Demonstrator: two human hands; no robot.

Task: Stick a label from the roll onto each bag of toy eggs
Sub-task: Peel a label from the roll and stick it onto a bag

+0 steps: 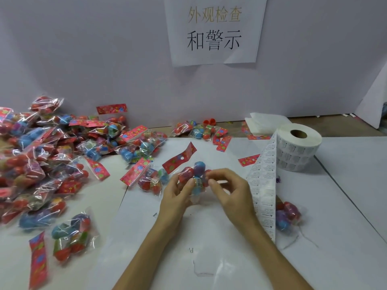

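- Grips one bag of toy eggs (193, 177) in the left hand (178, 197), fingers curled round its lower half, and holds it off the white table (345, 206).
- Pinches at the bag's right side with the right hand (230, 193), thumb and forefinger closed together. Cannot tell at this size whether a label sits between them or only film.
- Tilts the red header card (180, 159) up and away to the left, probably to turn the clear film toward the eyes and offer a flat spot for sticking.
- Stands the label roll (297, 147) on end at the right rear, with its loose strip (263, 195) trailing down beside the right forearm, close enough for the next peel.
- Half covers a separate bag (289, 214) with that strip on the right, set apart from the rest and possibly already done.
- Banks the main heap of bags (41, 164) along the left, with one neighbouring bag (150, 182) just beside the left hand and a lone bag (71, 235) at front left.
- Backs the scene with a paper sign (213, 30) on the wall and a folded white sheet (266, 122) behind the roll.
- Risks snagging the hanging strip with the right arm on any reach rightward.
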